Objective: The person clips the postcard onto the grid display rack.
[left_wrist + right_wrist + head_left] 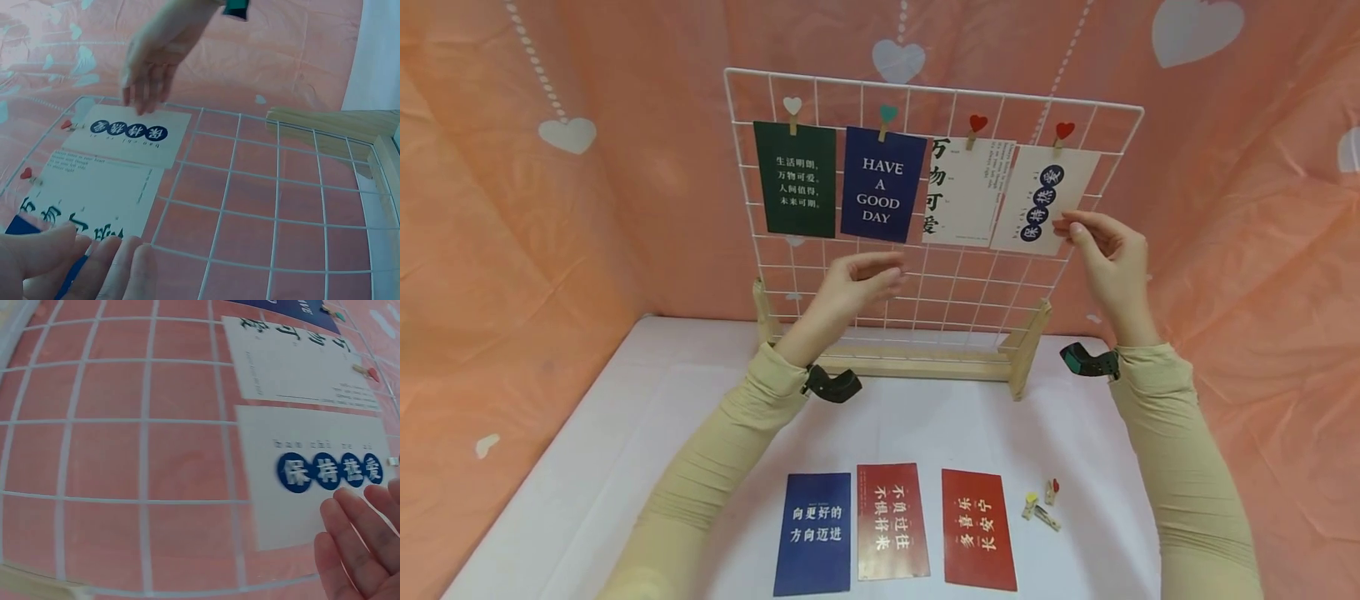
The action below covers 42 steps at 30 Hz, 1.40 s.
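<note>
My right hand (1114, 258) is raised at the lower right edge of a white card (1078, 177) with blue circled characters. Its fingers look relaxed and overlap the card; whether they touch it I cannot tell. A red heart clip (1064, 133) fastens that card to a white wire grid (820, 265). My left hand (850, 287) hovers before the grid with loose fingers and nothing in them. Left of the first card hang a white card with green characters (964, 196), a blue "HAVE A GOOD DAY" card (859, 212) and a dark green card (797, 218), each under a heart clip.
Wooden feet (1028, 358) and a wooden bar (917, 367) support the grid on the white-covered table (670, 400). Nearer lie a blue card (812, 558), a pinkish-red card (895, 567), a red card (977, 571) and small clips (1047, 518). Pink cloth (662, 167) hangs behind.
</note>
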{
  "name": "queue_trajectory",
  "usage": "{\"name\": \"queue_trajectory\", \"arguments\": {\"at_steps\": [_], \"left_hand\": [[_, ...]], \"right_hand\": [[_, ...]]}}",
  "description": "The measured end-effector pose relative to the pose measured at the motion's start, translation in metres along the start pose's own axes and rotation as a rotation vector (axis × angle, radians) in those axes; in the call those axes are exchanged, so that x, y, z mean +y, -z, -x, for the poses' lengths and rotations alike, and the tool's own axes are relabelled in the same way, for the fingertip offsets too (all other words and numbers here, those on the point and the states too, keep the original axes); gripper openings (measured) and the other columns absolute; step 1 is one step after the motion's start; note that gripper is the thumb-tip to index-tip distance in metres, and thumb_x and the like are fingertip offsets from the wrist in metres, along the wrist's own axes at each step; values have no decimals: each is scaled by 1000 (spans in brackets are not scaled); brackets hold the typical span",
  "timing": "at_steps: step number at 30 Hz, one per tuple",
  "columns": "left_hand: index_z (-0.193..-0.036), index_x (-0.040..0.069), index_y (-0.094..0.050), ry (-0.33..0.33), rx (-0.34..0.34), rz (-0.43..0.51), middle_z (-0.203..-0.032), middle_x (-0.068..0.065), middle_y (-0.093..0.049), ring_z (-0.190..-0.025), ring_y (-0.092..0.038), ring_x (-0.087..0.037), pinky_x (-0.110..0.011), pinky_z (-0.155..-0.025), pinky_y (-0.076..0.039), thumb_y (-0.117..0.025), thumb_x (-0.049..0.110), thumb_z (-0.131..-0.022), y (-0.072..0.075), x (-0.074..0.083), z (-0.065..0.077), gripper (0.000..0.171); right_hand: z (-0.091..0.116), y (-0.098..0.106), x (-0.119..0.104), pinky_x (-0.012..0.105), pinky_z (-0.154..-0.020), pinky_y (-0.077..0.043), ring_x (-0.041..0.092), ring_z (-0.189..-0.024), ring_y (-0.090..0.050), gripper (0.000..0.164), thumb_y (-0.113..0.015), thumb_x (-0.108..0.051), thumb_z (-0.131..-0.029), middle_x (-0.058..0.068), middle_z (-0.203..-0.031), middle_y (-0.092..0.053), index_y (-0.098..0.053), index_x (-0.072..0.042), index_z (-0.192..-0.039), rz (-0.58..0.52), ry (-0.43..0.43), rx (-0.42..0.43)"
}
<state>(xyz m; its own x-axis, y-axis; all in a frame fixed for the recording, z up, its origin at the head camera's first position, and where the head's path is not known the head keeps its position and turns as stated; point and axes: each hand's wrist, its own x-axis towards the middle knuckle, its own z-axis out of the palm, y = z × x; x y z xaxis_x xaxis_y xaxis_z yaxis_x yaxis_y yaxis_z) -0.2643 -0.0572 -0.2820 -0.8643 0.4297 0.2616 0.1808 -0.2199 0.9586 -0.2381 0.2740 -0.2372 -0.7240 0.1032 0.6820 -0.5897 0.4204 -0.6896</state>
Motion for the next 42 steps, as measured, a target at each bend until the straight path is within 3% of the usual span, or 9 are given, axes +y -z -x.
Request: {"name": "queue_trajectory", "arguments": {"at_steps": [4,8,14,18,22,27,36,42], "left_hand": [[-135,-3,-50,41,-23,-1,-129,-22,-56,-110,-61,-25,-43,-100,-44,-59,9,-96,7,-1,9,42],[-137,-2,-48,63,-52,-22,-129,-16,-57,-119,-54,-31,-43,-101,-43,-59,10,-96,13,-4,18,44],[-138,-2,-47,102,-81,36,-136,-23,-49,-124,-48,-36,-47,-104,-40,-59,9,-96,20,-6,29,45],[-138,0,-47,141,-81,36,-136,-22,-50,-121,-51,-36,-41,-100,-44,-59,8,-95,23,-7,37,45],[-139,-2,-45,140,-88,24,-135,-24,-50,-121,-50,-38,-37,-97,-47,-57,4,-96,29,-12,45,45],[-138,-3,-47,131,-71,21,-132,-25,-53,-120,-52,-35,-38,-96,-48,-57,3,-95,41,-20,55,44],[-139,-1,-45,188,-39,18,-135,-18,-52,-119,-55,-29,-38,-98,-47,-59,8,-96,68,-29,77,47],[-141,-3,-42,226,-50,-4,-137,-21,-49,-123,-50,-33,-41,-99,-45,-58,6,-96,82,-36,92,48]], "right_hand": [[16,-4,-2,21,-86,-51,10,-94,-65,26,-54,-5,-97,7,-104,-70,-62,11,-115,-21,-11,-56],[32,-8,-6,22,-87,-51,11,-95,-65,27,-52,-4,-98,12,-106,-69,-60,14,-116,12,-27,-107],[47,-7,15,22,-87,-51,16,-100,-64,29,-52,-7,-99,17,-112,-66,-59,12,-119,-56,-71,-171],[57,-8,25,21,-87,-51,14,-101,-63,30,-52,-9,-99,15,-112,-66,-59,11,-120,-50,-81,-192],[68,-7,31,19,-87,-50,12,-101,-63,30,-52,-9,-99,14,-112,-67,-59,10,-121,-49,-96,-209],[80,-5,39,20,-83,-52,13,-99,-64,29,-52,-6,-99,17,-111,-66,-58,9,-122,-64,-123,-245],[102,0,53,20,-85,-51,12,-101,-62,29,-49,-7,-100,18,-113,-65,-57,8,-124,-85,-157,-300],[115,4,61,19,-85,-51,11,-101,-62,31,-49,-7,-100,19,-113,-64,-54,11,-125,-67,-188,-301]]}}
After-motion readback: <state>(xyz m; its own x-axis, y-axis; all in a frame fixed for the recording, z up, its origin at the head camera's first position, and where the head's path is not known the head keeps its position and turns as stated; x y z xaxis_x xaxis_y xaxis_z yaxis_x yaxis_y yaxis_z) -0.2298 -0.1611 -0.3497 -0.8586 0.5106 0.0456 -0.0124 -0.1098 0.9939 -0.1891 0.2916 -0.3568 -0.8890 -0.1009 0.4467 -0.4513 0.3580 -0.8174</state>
